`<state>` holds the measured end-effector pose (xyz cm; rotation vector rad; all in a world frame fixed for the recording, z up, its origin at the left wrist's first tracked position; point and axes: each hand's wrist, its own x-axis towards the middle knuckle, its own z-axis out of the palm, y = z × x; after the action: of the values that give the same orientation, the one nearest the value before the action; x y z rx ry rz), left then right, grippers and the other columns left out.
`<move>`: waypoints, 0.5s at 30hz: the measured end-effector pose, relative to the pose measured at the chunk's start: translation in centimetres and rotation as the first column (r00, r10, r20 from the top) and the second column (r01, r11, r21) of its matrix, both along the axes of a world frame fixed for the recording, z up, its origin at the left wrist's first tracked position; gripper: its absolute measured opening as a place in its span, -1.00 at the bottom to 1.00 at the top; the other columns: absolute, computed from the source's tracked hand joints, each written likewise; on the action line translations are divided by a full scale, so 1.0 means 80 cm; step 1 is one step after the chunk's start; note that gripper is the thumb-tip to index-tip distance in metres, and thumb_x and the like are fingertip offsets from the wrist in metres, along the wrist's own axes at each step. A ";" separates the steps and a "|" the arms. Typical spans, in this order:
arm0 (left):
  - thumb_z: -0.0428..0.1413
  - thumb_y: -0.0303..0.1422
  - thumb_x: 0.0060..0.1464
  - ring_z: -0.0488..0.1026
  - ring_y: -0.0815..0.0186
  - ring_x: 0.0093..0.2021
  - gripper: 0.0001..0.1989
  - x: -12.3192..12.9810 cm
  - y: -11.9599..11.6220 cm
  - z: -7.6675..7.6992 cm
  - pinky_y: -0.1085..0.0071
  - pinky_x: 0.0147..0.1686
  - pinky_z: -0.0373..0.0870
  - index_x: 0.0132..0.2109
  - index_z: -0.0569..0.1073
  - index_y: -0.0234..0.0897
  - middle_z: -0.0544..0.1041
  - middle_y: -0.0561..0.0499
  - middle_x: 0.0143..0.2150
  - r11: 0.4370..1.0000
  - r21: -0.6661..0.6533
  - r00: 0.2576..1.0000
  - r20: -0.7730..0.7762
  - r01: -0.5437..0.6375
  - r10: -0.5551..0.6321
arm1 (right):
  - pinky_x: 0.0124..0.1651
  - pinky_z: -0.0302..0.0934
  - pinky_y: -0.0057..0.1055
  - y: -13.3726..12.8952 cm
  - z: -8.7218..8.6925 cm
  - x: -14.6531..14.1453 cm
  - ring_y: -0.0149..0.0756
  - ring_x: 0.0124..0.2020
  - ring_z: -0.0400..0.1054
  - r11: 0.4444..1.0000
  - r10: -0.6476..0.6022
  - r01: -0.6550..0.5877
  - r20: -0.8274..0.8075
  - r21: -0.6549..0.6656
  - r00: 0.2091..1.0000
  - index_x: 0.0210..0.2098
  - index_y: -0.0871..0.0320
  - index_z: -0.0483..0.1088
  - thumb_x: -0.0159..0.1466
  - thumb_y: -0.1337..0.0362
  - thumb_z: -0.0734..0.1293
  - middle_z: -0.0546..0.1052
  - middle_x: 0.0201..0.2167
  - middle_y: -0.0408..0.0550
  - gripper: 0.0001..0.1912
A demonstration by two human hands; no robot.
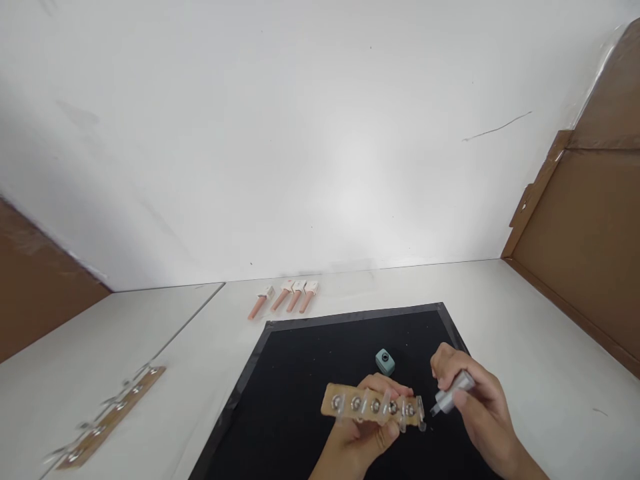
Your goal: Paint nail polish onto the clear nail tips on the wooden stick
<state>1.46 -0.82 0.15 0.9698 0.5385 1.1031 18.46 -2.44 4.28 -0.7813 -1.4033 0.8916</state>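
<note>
Tan strip (327, 404) is clamped in left grip (367, 437), grey tube (445, 401) in right grip (483, 407). Strip's probably light and stiff, best held by edges.

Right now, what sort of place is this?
Probably a tabletop workstation for small handwork: a black rectangular mat with grey edging lies on a white tabletop, brown cardboard panels stand at both sides, and the left hand holds a tan strip with round metal studs.

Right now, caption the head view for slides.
Left hand holds a studded tan strip; right hand, a grey object, over a black mat.
</note>
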 end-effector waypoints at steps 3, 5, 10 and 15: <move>0.21 -0.33 -0.10 0.44 0.18 -0.21 -0.84 -0.002 0.005 -0.009 0.25 -0.20 0.35 -0.28 0.50 -0.21 0.48 -0.06 -0.25 0.994 0.111 0.994 -0.113 0.021 -0.009 | -0.47 0.01 -0.36 -0.002 0.005 -0.001 -0.25 -0.48 0.09 0.987 -0.086 0.063 0.152 0.149 0.985 -0.43 0.06 0.30 0.30 0.12 0.19 0.22 -0.58 -0.14 -0.77; 0.19 -0.33 -0.07 0.42 0.18 -0.20 -0.85 -0.003 0.007 -0.012 0.27 -0.19 0.35 -0.27 0.50 -0.18 0.45 -0.04 -0.25 0.980 0.196 0.985 -0.174 0.044 -0.010 | -0.50 -0.02 -0.36 -0.002 0.011 -0.001 -0.27 -0.51 0.06 0.967 -0.129 0.069 0.241 0.244 0.962 -0.44 0.07 0.28 0.30 0.17 0.17 0.22 -0.62 -0.15 -0.79; 0.18 -0.34 -0.07 0.40 0.24 -0.26 -0.89 0.002 0.000 0.001 0.31 -0.24 0.33 -0.31 0.49 -0.18 0.42 0.01 -0.29 0.995 0.097 0.980 -0.198 -0.014 0.033 | -0.52 -0.04 -0.35 -0.001 0.019 -0.001 -0.26 -0.54 0.05 0.965 -0.113 0.020 0.346 0.261 0.931 -0.45 0.07 0.25 0.31 0.19 0.14 0.20 -0.63 -0.16 -0.77; 0.24 -0.29 -0.15 0.40 0.21 -0.25 -0.81 0.005 -0.007 0.006 0.26 -0.20 0.31 -0.31 0.49 -0.20 0.43 0.01 -0.31 0.998 -0.022 0.987 -0.154 -0.055 0.051 | -0.52 -0.02 -0.36 0.000 0.016 -0.001 -0.27 -0.53 0.08 0.977 -0.072 -0.008 0.365 0.213 0.928 -0.46 0.07 0.22 0.32 0.17 0.13 0.21 -0.61 -0.16 -0.76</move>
<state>1.82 -1.39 0.67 1.0278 0.7063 1.0712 18.38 -2.42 5.60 -0.8354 -1.7801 0.5724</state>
